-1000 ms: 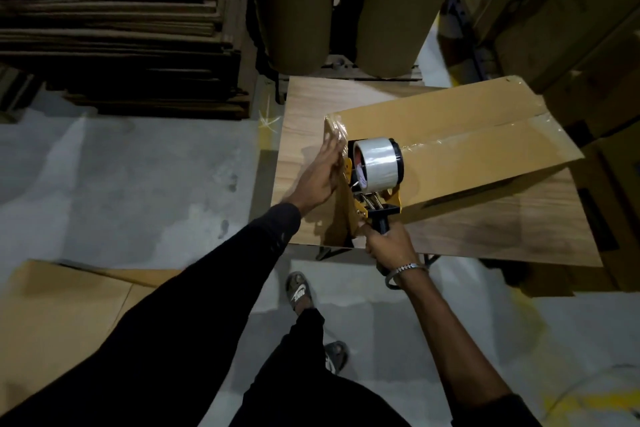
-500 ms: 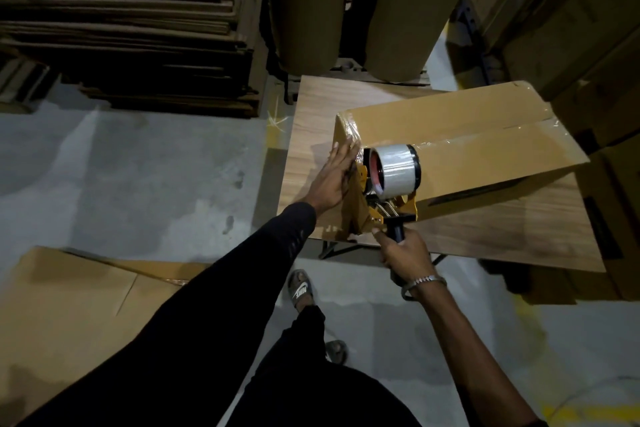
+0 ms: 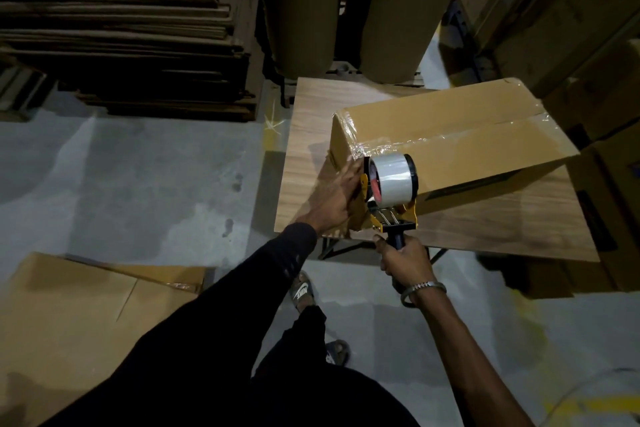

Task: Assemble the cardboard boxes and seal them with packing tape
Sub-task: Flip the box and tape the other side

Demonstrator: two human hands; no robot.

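Observation:
A brown cardboard box [image 3: 457, 135] stands on a small wooden table [image 3: 502, 218], with clear tape running along its top seam and over the near left edge. My right hand [image 3: 403, 258] grips the black handle of a yellow tape dispenser [image 3: 389, 194], whose clear tape roll sits against the box's near end. My left hand [image 3: 337, 196] presses flat on that end face, just left of the dispenser, fingers straight.
Flat cardboard sheets [image 3: 76, 315] lie on the concrete floor at lower left. A tall stack of flattened cardboard [image 3: 121, 28] fills the upper left. Two large paper rolls [image 3: 301, 3] stand behind the table, and cartons [image 3: 571, 10] crowd its right side.
The dispenser has come down over the box's near edge onto the end face. My left hand has slid down the same face, smoothing the tape end.

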